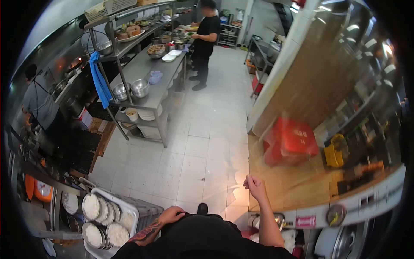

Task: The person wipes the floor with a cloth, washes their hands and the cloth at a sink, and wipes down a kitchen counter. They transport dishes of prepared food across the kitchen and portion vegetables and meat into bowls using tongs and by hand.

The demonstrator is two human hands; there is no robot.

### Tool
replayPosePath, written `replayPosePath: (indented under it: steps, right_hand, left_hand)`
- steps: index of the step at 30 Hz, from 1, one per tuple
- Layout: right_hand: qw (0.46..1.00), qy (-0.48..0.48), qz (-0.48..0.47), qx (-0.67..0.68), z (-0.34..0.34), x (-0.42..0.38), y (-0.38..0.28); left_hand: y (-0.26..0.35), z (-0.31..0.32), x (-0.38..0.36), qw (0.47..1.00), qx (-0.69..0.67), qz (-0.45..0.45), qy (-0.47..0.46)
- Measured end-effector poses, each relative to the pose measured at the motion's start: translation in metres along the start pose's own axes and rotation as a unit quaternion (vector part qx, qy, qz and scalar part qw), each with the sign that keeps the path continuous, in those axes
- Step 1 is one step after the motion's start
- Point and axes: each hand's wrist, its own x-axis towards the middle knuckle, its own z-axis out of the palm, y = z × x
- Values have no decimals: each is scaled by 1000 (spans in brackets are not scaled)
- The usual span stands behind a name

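My left hand hangs in front of my dark shirt, beside the plastic crate, with nothing in it; its fingers are loosely extended. In that light grey crate stand stacked bowls of white rice, just left of my forearm. My right hand is raised over the floor, its fingers curled in, and no object shows in it. Behind it, a blurred red stool-like block stands to the right.
A steel work table holds metal bowls, white dishes and food. A person in black stands beside it; another person works at the stove on the left. A blue cloth hangs from the shelf. Tiled floor runs ahead.
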Motion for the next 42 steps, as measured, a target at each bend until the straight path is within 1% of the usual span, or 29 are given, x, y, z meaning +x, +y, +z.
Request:
replayPosePath:
  steps: [1, 2, 3, 4, 7, 8, 10, 12, 14, 15, 16, 18, 19, 21, 22, 24, 25, 26, 27, 28, 30, 32, 34, 36, 37, 38, 39, 40, 42]
  right_hand:
    - [998, -20, -7, -60, -1, 42, -5]
    - [997, -29, -5, -64, 1, 78, -8]
    - [977, -63, -36, -199, 3, 114, -10]
    - [937, -93, -70, -330, 8, 150, -11]
    - [925, -175, -62, -331, 42, 237, 10]
    - [919, -213, -56, -326, 55, 264, 23]
    - [894, -263, -5, -363, 78, 311, 50]
    - [884, -269, 50, -379, 92, 343, 66]
    - [897, -276, 64, -340, 90, 369, 65]
    - [915, -257, 162, -267, 90, 385, 59]
    - [914, -257, 168, -266, 86, 402, 62]
    - [942, -185, 222, -170, 65, 441, 69]
    - [943, -184, 225, -164, 56, 463, 63]
    - [925, -156, 168, -304, 38, 514, 39]
    - [926, -157, 166, -302, 32, 545, 41]
    - [934, -186, 178, -250, 26, 612, 46]
    - [922, -198, 198, -269, 31, 651, 18]
    - [919, -206, 192, -275, 41, 698, 11]
    - [901, -253, 124, -330, 49, 740, 5]
    - [871, -302, 54, -385, 52, 786, -8]
    - [862, -369, -1, -349, 85, 876, -50]
    - [869, -455, -11, -193, 127, 963, -104]
    - [858, -513, 2, -29, 181, 1039, -148]
    - [846, -531, -43, -16, 239, 1107, -182]
    - [845, -517, -105, -81, 264, 1133, -211]
    - [838, -497, -171, -144, 288, 1156, -240]
    - [825, -483, -236, -174, 314, 1181, -255]
    - [809, -465, -298, -202, 337, 1203, -267]
    - [805, -460, -308, -214, 372, 1243, -291]
  left_hand:
    - [0, -16, 15, 998, -33, -21, 46]
    - [-2, -28, 30, 993, -67, -41, 91]
    - [-3, -36, 50, 971, -139, -91, 173]
    - [-10, -49, 75, 958, -156, -70, 229]
    - [-33, -94, 158, 930, -162, -82, 318]
    - [-45, -110, 188, 928, -164, -82, 324]
    - [-68, -150, 249, 929, -193, -117, 294]
    - [-79, -204, 310, 933, -195, -121, 279]
    - [-96, -270, 371, 975, -97, -50, 195]
    - [-111, -302, 404, 978, -86, -33, 188]
    - [-123, -335, 433, 981, -76, -18, 178]
    - [-132, -415, 491, 987, 2, -41, 155]
    - [-140, -453, 517, 984, 29, -48, 171]
    - [-155, -525, 568, 976, 51, -76, 197]
    - [-163, -557, 589, 972, 45, -99, 207]
    - [-207, -604, 624, 953, 69, -122, 269]
    - [-230, -619, 637, 950, 67, -128, 277]
    - [-254, -633, 648, 914, 122, -177, 344]
    - [-273, -640, 659, 869, 173, -227, 404]
    - [-285, -639, 667, 865, 163, -241, 410]
    - [-302, -640, 670, 825, 138, -267, 479]
    - [-302, -645, 687, 801, 134, -304, 498]
    - [-307, -652, 698, 777, 129, -341, 513]
    - [-319, -653, 700, 760, 74, -347, 545]
    - [-323, -652, 701, 753, 72, -357, 548]
    - [-328, -655, 703, 744, 102, -340, 566]
    - [-336, -662, 707, 735, 133, -321, 583]
    - [-337, -672, 713, 730, 134, -328, 585]
    - [-336, -690, 725, 688, 100, -378, 611]
